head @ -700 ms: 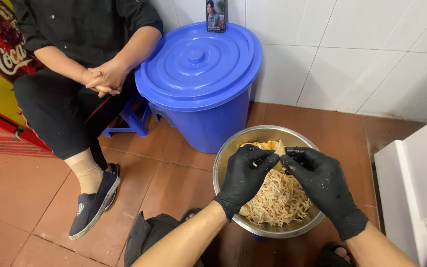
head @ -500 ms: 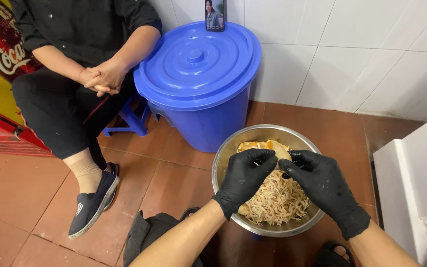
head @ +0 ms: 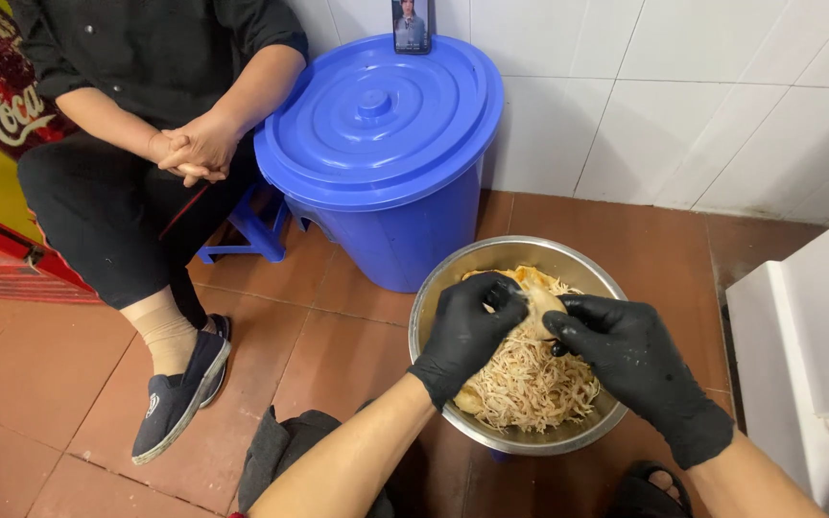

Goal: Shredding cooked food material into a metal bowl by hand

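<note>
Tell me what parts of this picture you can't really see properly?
- Head view: the piece of meat is mostly covered by the left hand and right hand in black gloves.
- The bottom of the metal bowl is buried under shredded meat.
- The seated person is cut off by the top edge.
- The blue stool hides behind that person's leg.
- The phone on the blue bin lid has a screen too small to make out.

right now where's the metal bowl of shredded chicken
In the head view the metal bowl sits low and right of centre on the tiled floor, just in front of the blue lidded bin, under both gloved hands.
</note>
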